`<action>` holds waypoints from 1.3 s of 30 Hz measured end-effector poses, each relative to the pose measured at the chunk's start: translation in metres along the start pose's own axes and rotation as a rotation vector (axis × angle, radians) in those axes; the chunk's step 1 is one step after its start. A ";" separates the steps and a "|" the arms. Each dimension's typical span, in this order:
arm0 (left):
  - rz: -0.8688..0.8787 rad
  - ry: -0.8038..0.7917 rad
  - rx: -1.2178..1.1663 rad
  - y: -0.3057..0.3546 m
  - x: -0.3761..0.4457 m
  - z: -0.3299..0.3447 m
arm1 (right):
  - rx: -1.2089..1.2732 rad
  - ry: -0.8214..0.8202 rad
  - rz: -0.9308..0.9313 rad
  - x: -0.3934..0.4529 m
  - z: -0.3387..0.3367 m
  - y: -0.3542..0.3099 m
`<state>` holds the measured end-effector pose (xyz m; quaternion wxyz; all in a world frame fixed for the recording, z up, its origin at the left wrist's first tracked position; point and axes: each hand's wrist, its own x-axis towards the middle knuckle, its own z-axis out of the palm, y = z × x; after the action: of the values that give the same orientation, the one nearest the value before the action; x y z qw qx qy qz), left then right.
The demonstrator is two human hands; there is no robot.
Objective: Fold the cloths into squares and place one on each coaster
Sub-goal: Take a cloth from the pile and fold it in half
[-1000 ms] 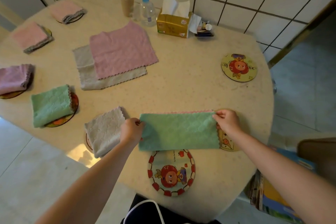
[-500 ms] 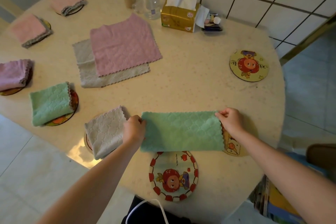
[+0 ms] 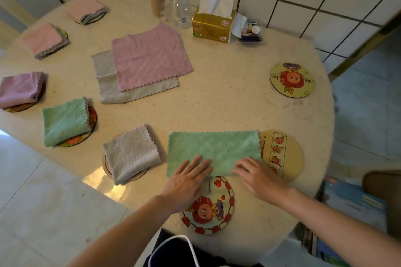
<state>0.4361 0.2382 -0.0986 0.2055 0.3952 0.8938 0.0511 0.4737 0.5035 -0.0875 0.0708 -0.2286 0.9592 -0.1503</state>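
1. Green microfibre lies under both my palms: my left hand (image 3: 188,176) and right hand (image 3: 252,172) now press flat on the green cloth (image 3: 213,153), fingers straight, gripping nothing; a moment ago I pinched its ends.
2. It is a half-folded strip on the table (image 3: 227,104), between the red-bordered coaster (image 3: 213,208) nearer me and the tan coaster (image 3: 282,154) on the right, overlapping both slightly.
3. Smoothing done, one more fold should make the square.
4. Farther off, the pink cloth (image 3: 149,58) and grey cloth (image 3: 108,84) wait unfolded; the far-right coaster (image 3: 291,80) is bare.
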 end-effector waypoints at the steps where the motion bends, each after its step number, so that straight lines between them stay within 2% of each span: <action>1: -0.009 -0.002 0.025 -0.003 -0.004 0.006 | -0.049 -0.024 -0.030 -0.008 0.004 0.003; 9: -0.132 0.028 0.176 -0.027 -0.053 0.018 | -0.197 -0.117 0.063 -0.035 0.001 0.020; 15: -0.203 0.048 0.186 -0.016 -0.050 0.002 | -0.210 -0.109 0.136 -0.010 -0.008 0.010; 18: -0.250 0.131 0.100 0.001 -0.036 -0.006 | -0.201 -0.102 0.160 -0.004 -0.009 0.010; 22: -0.153 0.116 -0.017 0.032 -0.012 -0.011 | -0.122 -0.075 0.134 -0.007 -0.018 0.008; 26: -0.123 0.073 -0.042 0.055 0.012 -0.008 | -0.023 0.043 0.070 -0.013 -0.033 -0.002; 30: -0.107 0.068 -0.013 0.067 0.021 -0.002 | 0.123 -0.007 0.061 -0.033 -0.038 -0.030; 34: 0.059 0.015 0.061 0.064 0.017 0.004 | 0.319 -0.121 0.088 -0.052 -0.024 -0.059; 37: 0.231 -0.016 0.158 0.060 -0.002 0.009 | 0.453 -0.079 0.093 -0.059 -0.014 -0.080; 39: 0.281 -0.019 0.165 0.058 -0.018 0.013 | 0.491 -0.053 0.112 -0.060 -0.010 -0.086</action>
<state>0.4922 0.2640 -0.0901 0.1717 0.5324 0.8289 0.0019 0.5609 0.4608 -0.0465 0.1574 -0.1547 0.9030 -0.3686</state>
